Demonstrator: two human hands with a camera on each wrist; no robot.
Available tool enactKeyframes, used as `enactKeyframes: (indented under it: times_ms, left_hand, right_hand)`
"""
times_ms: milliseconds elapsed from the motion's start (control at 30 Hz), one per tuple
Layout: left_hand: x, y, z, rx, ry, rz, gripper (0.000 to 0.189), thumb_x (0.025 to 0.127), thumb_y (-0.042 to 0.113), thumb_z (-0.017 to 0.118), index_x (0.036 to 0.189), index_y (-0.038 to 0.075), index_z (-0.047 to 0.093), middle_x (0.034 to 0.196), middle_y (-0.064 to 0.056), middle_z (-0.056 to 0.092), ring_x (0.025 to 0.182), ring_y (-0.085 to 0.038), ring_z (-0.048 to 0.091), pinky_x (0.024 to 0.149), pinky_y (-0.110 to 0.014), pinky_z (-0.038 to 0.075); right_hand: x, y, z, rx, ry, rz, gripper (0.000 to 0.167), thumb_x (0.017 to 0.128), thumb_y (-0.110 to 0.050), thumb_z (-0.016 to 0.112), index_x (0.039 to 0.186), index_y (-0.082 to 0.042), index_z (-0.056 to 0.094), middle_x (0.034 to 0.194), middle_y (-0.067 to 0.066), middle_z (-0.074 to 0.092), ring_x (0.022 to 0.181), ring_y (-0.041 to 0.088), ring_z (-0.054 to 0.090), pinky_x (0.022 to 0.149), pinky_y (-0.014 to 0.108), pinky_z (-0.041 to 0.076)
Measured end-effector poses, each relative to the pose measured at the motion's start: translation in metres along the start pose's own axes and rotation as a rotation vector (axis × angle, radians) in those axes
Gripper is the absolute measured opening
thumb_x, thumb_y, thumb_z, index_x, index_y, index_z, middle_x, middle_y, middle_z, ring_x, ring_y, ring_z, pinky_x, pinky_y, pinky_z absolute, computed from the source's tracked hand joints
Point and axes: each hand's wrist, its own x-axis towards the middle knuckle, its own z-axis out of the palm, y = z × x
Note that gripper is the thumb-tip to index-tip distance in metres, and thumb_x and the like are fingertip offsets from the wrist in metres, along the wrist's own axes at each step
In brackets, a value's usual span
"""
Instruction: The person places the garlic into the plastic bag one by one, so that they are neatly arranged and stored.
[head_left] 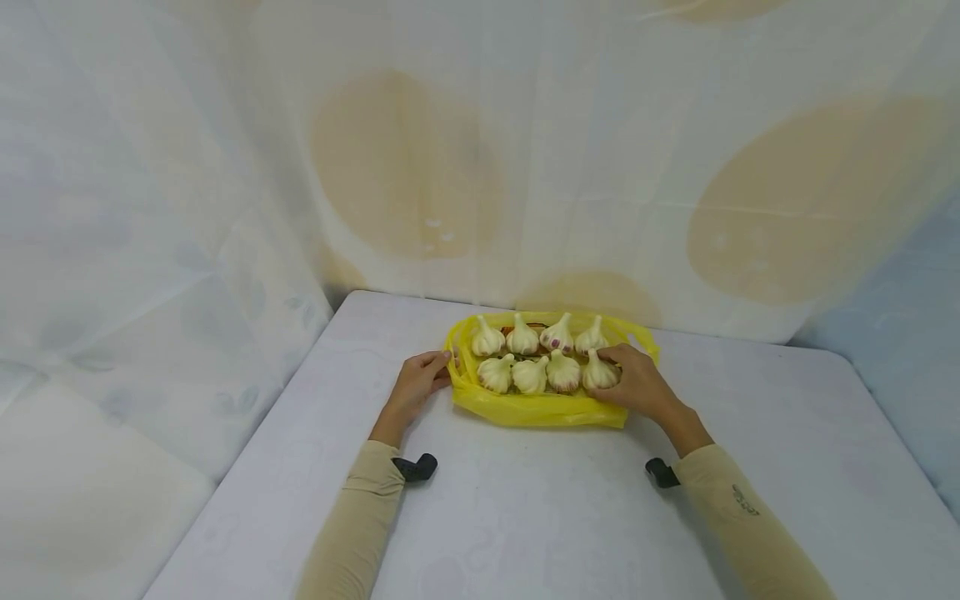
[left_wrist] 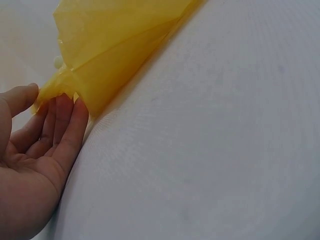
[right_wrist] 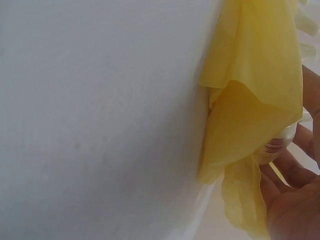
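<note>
A yellow plastic bag (head_left: 540, 412) lies spread on the table, its edges standing up round several garlic bulbs (head_left: 522, 337) set in two rows. My left hand (head_left: 416, 385) pinches the bag's left edge; the left wrist view shows the thin plastic (left_wrist: 115, 45) between thumb and fingertips. At the right end of the front row, my right hand (head_left: 643, 383) grips a garlic bulb (head_left: 598, 373) between thumb and fingers. In the right wrist view that bulb (right_wrist: 276, 147), with purple streaks, is partly hidden behind the bag's folds (right_wrist: 255, 115).
A white-covered table (head_left: 540, 508) carries the bag near its back edge. Behind it hangs a pale curtain (head_left: 592, 167) with large tan spots, and another pale sheet (head_left: 150, 275) stands on the left. Dark wrist mounts (head_left: 417, 468) stick out from the sleeves.
</note>
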Motion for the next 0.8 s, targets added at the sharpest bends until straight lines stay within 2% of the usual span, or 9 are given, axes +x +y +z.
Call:
enactKeyframes:
  times_ms: [300, 500, 567, 800]
  left_hand:
    - [-0.001, -0.002, -0.002, 0.006, 0.000, -0.007, 0.038, 0.098, 0.029, 0.061, 0.122, 0.000, 0.064, 0.115, -0.017, 0.064, 0.099, -0.023, 0.063, 0.089, -0.033, 0.053]
    - [-0.002, -0.002, -0.004, 0.004, 0.005, -0.013, 0.041, 0.097, 0.031, 0.063, 0.122, -0.001, 0.064, 0.117, -0.018, 0.062, 0.101, -0.024, 0.062, 0.092, -0.037, 0.052]
    - [-0.001, -0.001, -0.006, 0.012, 0.014, -0.012, 0.041, 0.096, 0.032, 0.063, 0.121, 0.000, 0.064, 0.115, -0.017, 0.063, 0.101, -0.023, 0.062, 0.090, -0.035, 0.053]
    - [0.004, 0.004, -0.011, -0.022, 0.019, -0.004, 0.043, 0.098, 0.033, 0.061, 0.124, -0.002, 0.061, 0.115, -0.018, 0.062, 0.103, -0.025, 0.063, 0.089, -0.034, 0.053]
  right_hand:
    - [0.001, -0.001, 0.002, 0.002, 0.000, -0.025, 0.070, 0.072, -0.025, 0.088, 0.129, 0.003, 0.058, 0.119, 0.017, 0.060, 0.106, 0.032, 0.055, 0.090, 0.051, 0.048]
    - [0.004, -0.004, 0.002, 0.023, -0.002, -0.014, 0.072, 0.073, -0.025, 0.088, 0.131, 0.002, 0.057, 0.126, 0.019, 0.058, 0.115, 0.036, 0.052, 0.096, 0.054, 0.044]
    - [0.005, -0.004, 0.003, 0.033, -0.003, -0.012, 0.072, 0.073, -0.025, 0.087, 0.132, 0.001, 0.056, 0.127, 0.019, 0.057, 0.117, 0.036, 0.052, 0.098, 0.054, 0.043]
    - [0.013, -0.009, -0.001, 0.039, 0.020, -0.031, 0.067, 0.074, -0.024, 0.087, 0.130, 0.001, 0.058, 0.125, 0.019, 0.058, 0.112, 0.035, 0.053, 0.094, 0.054, 0.045]
